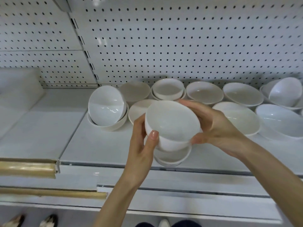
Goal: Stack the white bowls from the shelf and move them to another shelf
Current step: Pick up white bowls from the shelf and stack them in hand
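The left hand (141,149) and right hand (219,128) grasp a tilted bowl (172,122) from either side, thumbs curled over its rim. It sits right over a small stack (172,158) at the front edge of the shelf (98,145). More bowls (205,92) crowd close behind and to the right, a leaning pair (106,110) stands to the left, and a pegboard (180,38) backs them all.

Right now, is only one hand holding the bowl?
No, the left hand and the right hand both grip the white bowl.

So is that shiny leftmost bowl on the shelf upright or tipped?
Tipped. The leftmost bowl leans on its side in a lower bowl, its empty inside facing the camera, not up.
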The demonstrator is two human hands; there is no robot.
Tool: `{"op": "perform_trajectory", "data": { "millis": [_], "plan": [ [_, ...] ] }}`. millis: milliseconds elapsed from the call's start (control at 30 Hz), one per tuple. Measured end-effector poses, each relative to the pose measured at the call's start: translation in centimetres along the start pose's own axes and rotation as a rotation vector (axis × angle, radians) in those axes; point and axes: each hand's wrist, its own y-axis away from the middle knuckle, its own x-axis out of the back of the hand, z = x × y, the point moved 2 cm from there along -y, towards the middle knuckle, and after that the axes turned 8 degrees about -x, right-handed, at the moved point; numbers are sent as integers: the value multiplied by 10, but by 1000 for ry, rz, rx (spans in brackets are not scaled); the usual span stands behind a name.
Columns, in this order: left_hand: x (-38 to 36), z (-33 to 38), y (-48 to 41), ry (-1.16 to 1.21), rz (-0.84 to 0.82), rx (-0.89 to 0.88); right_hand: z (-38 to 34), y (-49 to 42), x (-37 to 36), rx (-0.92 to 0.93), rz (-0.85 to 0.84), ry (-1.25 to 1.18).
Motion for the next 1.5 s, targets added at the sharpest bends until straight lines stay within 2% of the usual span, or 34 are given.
{"op": "perform_trajectory", "data": {
  "millis": [333, 500, 1067, 1500],
  "plan": [
    [-2, -24, 14, -169, 87, 83, 18, 4, -2, -104, 38, 12],
    [-4, -31, 20, -99, 106, 92, 23, 5, 0, -142, 41, 35],
    [-8, -43, 29, -7, 151, 52, 19, 0, 2, -203, -10, 370],
    [-7, -38, 31, 44, 153, 94, 19, 1, 1, -201, -19, 381]
  ]
}}
